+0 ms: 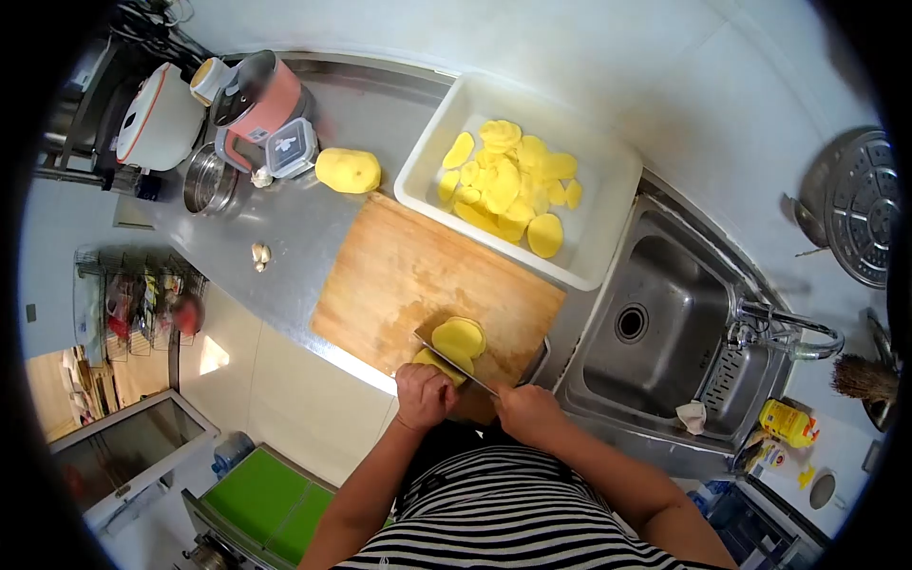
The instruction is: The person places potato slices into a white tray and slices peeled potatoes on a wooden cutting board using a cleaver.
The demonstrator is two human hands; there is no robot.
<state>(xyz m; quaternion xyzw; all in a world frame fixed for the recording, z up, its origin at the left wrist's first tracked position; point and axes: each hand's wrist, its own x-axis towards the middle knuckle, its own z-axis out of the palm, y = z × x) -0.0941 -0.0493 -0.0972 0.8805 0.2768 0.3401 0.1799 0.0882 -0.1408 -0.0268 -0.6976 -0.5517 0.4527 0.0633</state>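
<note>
My left hand is closed on a peeled yellow potato at the near edge of the wooden cutting board. In my right hand is the handle of a kitchen knife, its blade lying diagonally between the potato and the cut slices. Several round potato slices rest on the board just beyond the blade. Behind the board stands a white plastic tub with a heap of yellow potato slices in it. A whole peeled potato lies left of the tub.
To the right is a steel sink with a faucet. Garlic, a lidded clear container, a pink electric pot, a metal bowl and a white cooker stand on the counter at left.
</note>
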